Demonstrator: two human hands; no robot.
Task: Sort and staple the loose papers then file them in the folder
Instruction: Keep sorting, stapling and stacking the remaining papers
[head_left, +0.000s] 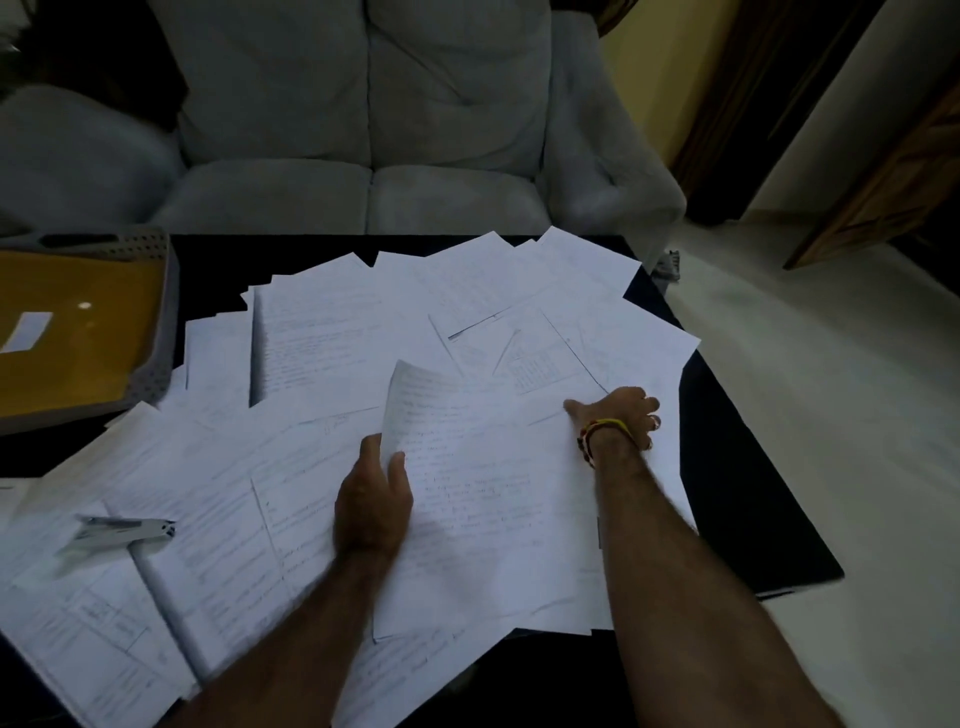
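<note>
loose papers (332, 332) spread over the dark table (737, 467), too many to count | we are pinching one handwritten sheet (478, 499) at its left edge with left hand (371, 512), long axis running away from us | right hand (621, 415) pressing sheets, finger curl unclear | one stapler (124, 532) nearer left hand | one yellow folder (78, 332) in grey tray (169, 312), far left

I see a dark table (737, 467) carrying a spread of loose papers (332, 332), with a grey perforated tray (156, 332) at the papers' far left edge and a silver stapler (124, 530) lying on their near left part.
</note>
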